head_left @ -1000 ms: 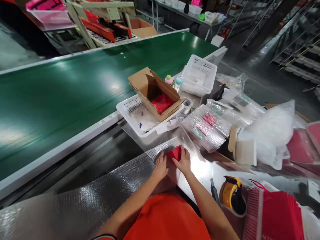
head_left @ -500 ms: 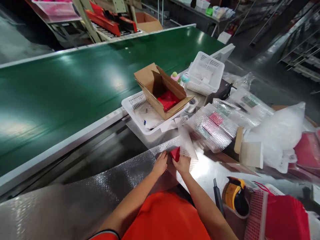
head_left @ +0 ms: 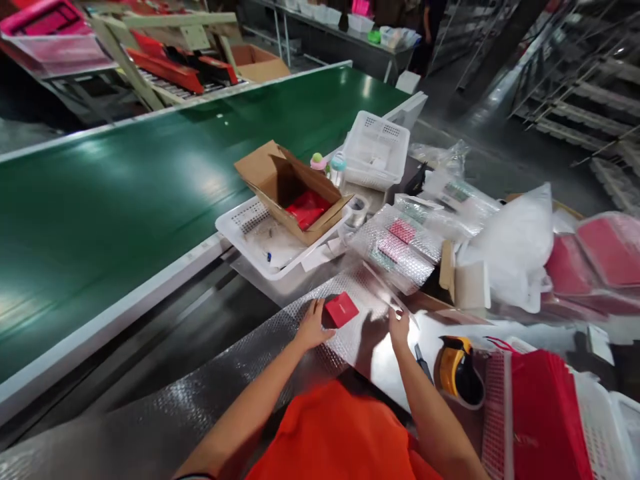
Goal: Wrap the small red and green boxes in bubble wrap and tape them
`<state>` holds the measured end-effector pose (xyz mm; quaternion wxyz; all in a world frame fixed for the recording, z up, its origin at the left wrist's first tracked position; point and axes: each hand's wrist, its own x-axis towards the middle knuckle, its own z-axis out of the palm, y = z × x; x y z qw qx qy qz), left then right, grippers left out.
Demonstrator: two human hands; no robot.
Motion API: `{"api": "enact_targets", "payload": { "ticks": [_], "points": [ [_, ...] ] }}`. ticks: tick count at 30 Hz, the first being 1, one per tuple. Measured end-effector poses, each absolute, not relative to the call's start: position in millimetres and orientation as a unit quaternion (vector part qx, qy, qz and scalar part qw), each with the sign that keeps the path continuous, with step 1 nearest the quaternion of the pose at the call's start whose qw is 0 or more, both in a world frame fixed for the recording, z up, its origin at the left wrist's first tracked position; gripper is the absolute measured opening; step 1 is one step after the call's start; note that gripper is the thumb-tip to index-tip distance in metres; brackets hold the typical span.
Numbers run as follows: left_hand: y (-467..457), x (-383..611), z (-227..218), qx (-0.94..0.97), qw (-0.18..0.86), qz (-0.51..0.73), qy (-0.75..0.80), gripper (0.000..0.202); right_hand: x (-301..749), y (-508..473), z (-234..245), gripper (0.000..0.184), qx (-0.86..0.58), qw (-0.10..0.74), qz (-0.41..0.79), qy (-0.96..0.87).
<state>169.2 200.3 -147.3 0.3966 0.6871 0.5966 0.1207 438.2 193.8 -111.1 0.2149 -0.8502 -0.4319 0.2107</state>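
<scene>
A small red box (head_left: 341, 309) lies flat on a long sheet of bubble wrap (head_left: 210, 387) spread over the steel worktable. My left hand (head_left: 313, 325) rests on the wrap with its fingers against the box's left edge, pinning it down. My right hand (head_left: 399, 326) is to the right of the box, fingers pinched on the free end of the bubble wrap and lifting it. The thumb side of that hand is hidden.
A green conveyor belt (head_left: 125, 187) runs along the left. An open cardboard box (head_left: 290, 187) with red contents sits in a white tray (head_left: 250, 230). Bubble-wrapped packs (head_left: 400, 243), a white basket (head_left: 375, 150), a yellow tape dispenser (head_left: 457, 370) and red bags (head_left: 545, 413) crowd the right.
The red box, held up between both hands before, now lies flat on the wrap. My right hand has moved off it to the right and taken the wrap's end.
</scene>
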Motion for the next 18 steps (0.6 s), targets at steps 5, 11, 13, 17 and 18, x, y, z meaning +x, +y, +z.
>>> {"api": "enact_targets", "payload": {
  "ticks": [5, 11, 13, 17, 18],
  "points": [
    [208.7, 192.4, -124.7, 0.715, 0.336, 0.075, 0.608, 0.105, 468.0, 178.8, -103.3, 0.052, -0.829, 0.258, 0.25, -0.428],
    [205.8, 211.6, -104.5, 0.753, 0.241, -0.023, 0.611, 0.092, 473.3, 164.6, -76.2, 0.015, -0.696, 0.308, 0.356, -0.542],
    [204.3, 216.0, -103.1, 0.773, 0.182, -0.022, 0.608, 0.09, 484.2, 153.2, -62.1, 0.019, -0.645, 0.354, 0.381, -0.561],
    [204.9, 233.1, -105.3, 0.829, 0.113, 0.013, 0.548, 0.059, 533.8, 134.9, -36.5, 0.042, -0.628, 0.541, 0.313, -0.463],
    [206.0, 239.2, -105.6, 0.836, 0.108, 0.02, 0.538, 0.054, 552.6, 134.7, -31.6, 0.043, -0.66, 0.573, 0.259, -0.411]
  ]
}}
